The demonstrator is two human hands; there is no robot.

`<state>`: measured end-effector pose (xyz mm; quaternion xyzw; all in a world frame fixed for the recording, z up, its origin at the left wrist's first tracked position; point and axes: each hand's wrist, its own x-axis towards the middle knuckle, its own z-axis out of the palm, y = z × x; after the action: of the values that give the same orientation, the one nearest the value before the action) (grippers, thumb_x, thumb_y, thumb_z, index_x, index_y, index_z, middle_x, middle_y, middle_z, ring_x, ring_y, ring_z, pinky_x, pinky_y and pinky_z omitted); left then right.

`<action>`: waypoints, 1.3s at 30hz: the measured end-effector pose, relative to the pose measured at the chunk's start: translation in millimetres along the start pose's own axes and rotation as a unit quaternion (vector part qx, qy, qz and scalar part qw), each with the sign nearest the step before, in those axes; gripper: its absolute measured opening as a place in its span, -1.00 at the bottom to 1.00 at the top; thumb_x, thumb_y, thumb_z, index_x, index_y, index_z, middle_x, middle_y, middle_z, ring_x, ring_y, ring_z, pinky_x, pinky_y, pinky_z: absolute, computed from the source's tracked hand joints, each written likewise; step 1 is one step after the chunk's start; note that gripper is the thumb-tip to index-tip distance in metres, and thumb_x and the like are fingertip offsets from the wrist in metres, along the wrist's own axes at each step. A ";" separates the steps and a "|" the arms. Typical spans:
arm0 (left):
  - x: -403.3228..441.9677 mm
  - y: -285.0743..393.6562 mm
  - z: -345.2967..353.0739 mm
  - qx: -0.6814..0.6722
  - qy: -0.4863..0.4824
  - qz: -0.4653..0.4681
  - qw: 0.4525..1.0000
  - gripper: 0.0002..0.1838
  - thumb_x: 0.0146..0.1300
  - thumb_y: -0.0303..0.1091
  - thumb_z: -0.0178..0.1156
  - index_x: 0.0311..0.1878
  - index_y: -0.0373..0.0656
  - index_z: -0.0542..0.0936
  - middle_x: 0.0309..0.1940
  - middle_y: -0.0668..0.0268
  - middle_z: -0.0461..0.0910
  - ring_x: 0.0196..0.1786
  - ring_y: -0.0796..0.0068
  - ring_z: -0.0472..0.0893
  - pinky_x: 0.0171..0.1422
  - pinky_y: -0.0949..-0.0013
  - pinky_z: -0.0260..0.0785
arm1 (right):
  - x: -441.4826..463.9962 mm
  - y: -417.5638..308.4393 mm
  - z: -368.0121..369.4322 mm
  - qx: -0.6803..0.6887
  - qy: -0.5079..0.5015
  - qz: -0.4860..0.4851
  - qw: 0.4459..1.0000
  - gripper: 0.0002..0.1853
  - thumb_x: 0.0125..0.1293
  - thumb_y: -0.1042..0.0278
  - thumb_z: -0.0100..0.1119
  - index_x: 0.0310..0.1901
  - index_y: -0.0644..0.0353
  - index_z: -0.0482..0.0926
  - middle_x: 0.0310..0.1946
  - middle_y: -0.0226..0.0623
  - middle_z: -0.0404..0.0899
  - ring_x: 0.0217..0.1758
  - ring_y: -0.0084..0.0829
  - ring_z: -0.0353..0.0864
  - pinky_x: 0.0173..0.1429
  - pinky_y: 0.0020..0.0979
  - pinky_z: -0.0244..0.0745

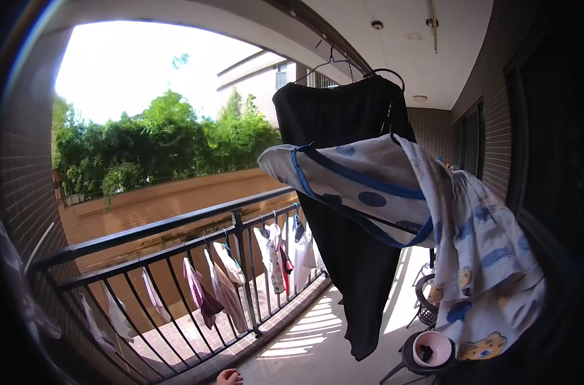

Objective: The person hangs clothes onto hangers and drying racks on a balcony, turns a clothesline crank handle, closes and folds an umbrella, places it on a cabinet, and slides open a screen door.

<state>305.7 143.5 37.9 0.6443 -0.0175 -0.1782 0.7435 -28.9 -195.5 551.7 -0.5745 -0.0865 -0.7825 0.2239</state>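
My left hand shows only in part at the bottom edge, fingers curled; whatever they may hold is out of sight. Close in front of me is a white child's shirt with blue spots, blue trim and a bear print. It spreads sideways, its neck opening facing left, with a thin dark hook at its upper edge. What supports the shirt is not plain. Behind it, black trousers hang from a wire hanger under the overhead rail. My right hand does not appear.
A dark balcony railing runs along the left, with several small garments hung on it. At lower right, a pink pot sits on a dark stand beside a wicker-like planter. Brick walls flank both sides.
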 end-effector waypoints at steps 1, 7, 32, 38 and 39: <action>3.0 -8.0 -1.8 -0.007 -0.004 -0.002 1.000 -0.66 0.33 -0.32 0.19 0.14 -0.15 0.54 -0.08 0.25 0.61 -0.16 0.43 0.63 -0.16 0.39 0.53 | -2.8 0.0 14.5 0.057 -0.023 0.042 0.997 -0.73 0.48 0.34 0.06 0.02 0.37 0.57 -0.16 -0.21 0.67 -0.17 -0.37 0.63 -0.02 -0.41 0.52; -7.8 -22.8 -14.2 -0.015 -0.016 -0.020 1.000 -0.64 0.34 -0.25 0.23 0.16 -0.13 0.55 -0.06 0.28 0.61 -0.11 0.43 0.62 -0.11 0.37 0.52 | -43.8 3.5 104.6 0.477 -0.156 0.418 0.757 -0.76 0.49 0.35 0.06 0.07 0.26 0.57 -0.16 -0.31 0.68 -0.17 -0.40 0.66 -0.03 -0.45 0.57; 3.8 48.0 10.4 0.041 -0.098 0.051 0.993 -0.69 0.35 -0.37 0.24 0.12 -0.22 0.52 -0.05 0.26 0.62 -0.08 0.45 0.63 -0.02 0.38 0.51 | -162.6 144.1 172.0 -0.021 -0.502 0.116 0.857 -0.80 0.39 0.38 0.17 -0.34 0.32 0.49 -0.60 0.05 0.51 -0.49 0.04 0.59 -0.40 -0.16 0.40; -9.7 51.2 2.1 0.081 -0.115 0.076 0.987 -0.63 0.38 -0.23 0.21 0.16 -0.21 0.54 0.05 0.26 0.59 -0.01 0.40 0.60 -0.01 0.36 0.48 | -29.6 115.9 216.2 -0.077 -0.389 0.025 0.918 -0.79 0.41 0.33 0.15 -0.27 0.34 0.53 -0.57 0.08 0.50 -0.48 0.02 0.58 -0.38 -0.16 0.40; -10.1 47.5 -2.6 0.070 -0.110 0.068 0.989 -0.62 0.38 -0.23 0.21 0.17 -0.21 0.54 0.04 0.26 0.59 -0.01 0.41 0.60 -0.02 0.36 0.48 | -7.9 106.1 223.8 -0.078 -0.368 0.028 0.926 -0.77 0.40 0.30 0.16 -0.23 0.35 0.56 -0.51 0.12 0.55 -0.42 0.05 0.62 -0.32 -0.16 0.45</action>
<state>308.4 153.9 85.3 0.6687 -0.1556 -0.1953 0.7003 213.2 -199.5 604.1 -0.8397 -0.0853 -0.5140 0.1530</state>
